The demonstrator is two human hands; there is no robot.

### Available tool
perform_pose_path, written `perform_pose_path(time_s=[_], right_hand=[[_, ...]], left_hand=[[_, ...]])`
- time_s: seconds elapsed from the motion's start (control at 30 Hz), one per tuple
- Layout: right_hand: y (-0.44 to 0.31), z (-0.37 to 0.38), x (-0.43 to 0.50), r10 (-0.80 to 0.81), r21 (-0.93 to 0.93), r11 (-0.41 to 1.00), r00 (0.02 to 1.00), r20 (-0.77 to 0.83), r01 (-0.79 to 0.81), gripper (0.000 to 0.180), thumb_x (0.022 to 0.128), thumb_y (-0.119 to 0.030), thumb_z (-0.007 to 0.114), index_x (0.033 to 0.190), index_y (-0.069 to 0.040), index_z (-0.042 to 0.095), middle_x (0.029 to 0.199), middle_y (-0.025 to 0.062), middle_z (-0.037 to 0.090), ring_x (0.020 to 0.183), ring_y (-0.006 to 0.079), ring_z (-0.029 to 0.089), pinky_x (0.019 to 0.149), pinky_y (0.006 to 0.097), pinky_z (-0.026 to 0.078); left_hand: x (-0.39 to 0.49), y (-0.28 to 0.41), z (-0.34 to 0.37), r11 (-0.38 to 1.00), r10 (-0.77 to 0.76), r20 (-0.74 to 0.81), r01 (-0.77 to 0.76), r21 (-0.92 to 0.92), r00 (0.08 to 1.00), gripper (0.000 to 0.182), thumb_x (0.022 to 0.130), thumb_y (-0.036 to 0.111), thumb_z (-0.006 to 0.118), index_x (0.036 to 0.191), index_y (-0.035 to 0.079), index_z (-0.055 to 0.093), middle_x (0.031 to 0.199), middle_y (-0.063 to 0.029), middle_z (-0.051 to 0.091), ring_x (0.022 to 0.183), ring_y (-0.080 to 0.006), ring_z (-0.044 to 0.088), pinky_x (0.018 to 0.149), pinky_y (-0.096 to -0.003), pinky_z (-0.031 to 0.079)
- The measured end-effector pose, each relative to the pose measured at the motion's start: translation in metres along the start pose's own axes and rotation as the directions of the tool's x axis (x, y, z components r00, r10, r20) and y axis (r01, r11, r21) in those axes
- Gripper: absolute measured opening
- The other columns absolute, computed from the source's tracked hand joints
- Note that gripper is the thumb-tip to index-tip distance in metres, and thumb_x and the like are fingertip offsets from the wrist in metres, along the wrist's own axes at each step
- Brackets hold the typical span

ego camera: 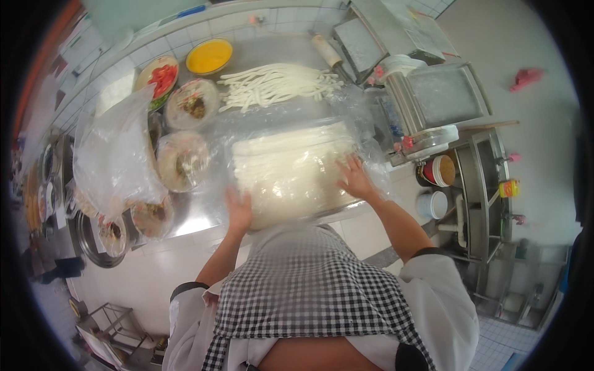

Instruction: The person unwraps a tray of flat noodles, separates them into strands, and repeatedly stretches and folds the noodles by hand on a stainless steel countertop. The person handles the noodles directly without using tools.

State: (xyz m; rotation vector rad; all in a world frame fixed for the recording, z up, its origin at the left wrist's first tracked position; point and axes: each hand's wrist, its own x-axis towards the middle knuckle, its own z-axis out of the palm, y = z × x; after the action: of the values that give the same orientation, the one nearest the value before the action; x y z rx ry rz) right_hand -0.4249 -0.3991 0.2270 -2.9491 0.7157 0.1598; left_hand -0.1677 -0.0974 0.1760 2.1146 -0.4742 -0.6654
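Note:
Rows of pale dough strips (292,171) lie side by side under clear plastic film on a metal worktop (197,215). My left hand (239,208) rests at the near left edge of the covered dough, its fingers apart. On the film over the right end lies my right hand (357,178), fingers spread, grasping nothing that shows. Beyond the covered batch, loose dough strips (278,86) sit uncovered in a tangled pile. Crumpled film (371,162) extends past the right side of the covered dough.
At left stand film-covered bowls (183,160), a large plastic bag (116,153), a bowl of red pieces (162,79) and a bowl of yellow liquid (209,55). A roller dough machine (408,102) and a rolling pin (327,51) are at right. Buckets (434,204) stand below on the floor.

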Motion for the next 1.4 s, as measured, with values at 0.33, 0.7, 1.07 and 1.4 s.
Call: perform_pose_path(time_s=[0.33, 0.7, 1.07, 1.4], right_hand=[[0.092, 0.083, 0.037, 0.603, 0.631, 0.626, 0.797, -0.020, -0.458, 0.063, 0.103, -0.042, 0.039, 0.147, 0.002, 0.028, 0.153, 0.0315, 0.022, 0.141, 0.0459, 0.024, 0.116, 0.0467, 0.019], [0.094, 0.118, 0.032, 0.690, 0.677, 0.545, 0.723, -0.027, -0.494, 0.053, 0.102, -0.042, 0.043, 0.125, 0.003, 0.058, 0.135, 0.0216, 0.054, 0.128, 0.0369, 0.046, 0.110, 0.0431, 0.029], [0.108, 0.029, -0.003, 0.407, 0.941, -0.020, 0.857, 0.316, -0.337, 0.059, 0.099, -0.039, 0.051, 0.143, 0.000, 0.041, 0.148, 0.0132, 0.042, 0.138, 0.0256, 0.034, 0.115, 0.0349, 0.023], [-0.018, -0.130, -0.036, 0.331, 0.742, -0.667, 0.917, 0.220, 0.063, 0.070, 0.097, -0.057, 0.043, 0.147, -0.008, 0.038, 0.147, 0.0112, 0.043, 0.130, 0.0236, 0.043, 0.107, 0.0399, 0.039]], left_hand=[[-0.034, -0.013, -0.043, 0.914, -0.105, -0.052, 0.117, 0.389, 0.993, 0.069, 0.100, 0.033, 0.047, 0.149, -0.008, 0.020, 0.155, -0.0322, 0.017, 0.145, -0.0442, 0.014, 0.119, -0.0483, 0.014], [0.050, -0.013, -0.020, 0.790, -0.331, 0.359, 0.465, -0.401, 0.873, 0.060, 0.097, 0.033, 0.053, 0.143, -0.002, 0.037, 0.145, -0.0160, 0.041, 0.128, -0.0323, 0.045, 0.110, -0.0438, 0.033], [0.061, -0.004, -0.031, 0.416, -0.138, 0.633, 0.624, -0.661, 0.762, 0.058, 0.096, 0.042, 0.053, 0.137, 0.001, 0.048, 0.133, -0.0143, 0.057, 0.120, -0.0297, 0.056, 0.102, -0.0449, 0.046], [0.009, 0.071, -0.127, 0.277, 0.011, 0.394, 0.376, -0.884, 0.919, 0.056, 0.099, 0.040, 0.045, 0.137, -0.001, 0.045, 0.130, -0.0206, 0.056, 0.115, -0.0346, 0.058, 0.099, -0.0457, 0.048]])
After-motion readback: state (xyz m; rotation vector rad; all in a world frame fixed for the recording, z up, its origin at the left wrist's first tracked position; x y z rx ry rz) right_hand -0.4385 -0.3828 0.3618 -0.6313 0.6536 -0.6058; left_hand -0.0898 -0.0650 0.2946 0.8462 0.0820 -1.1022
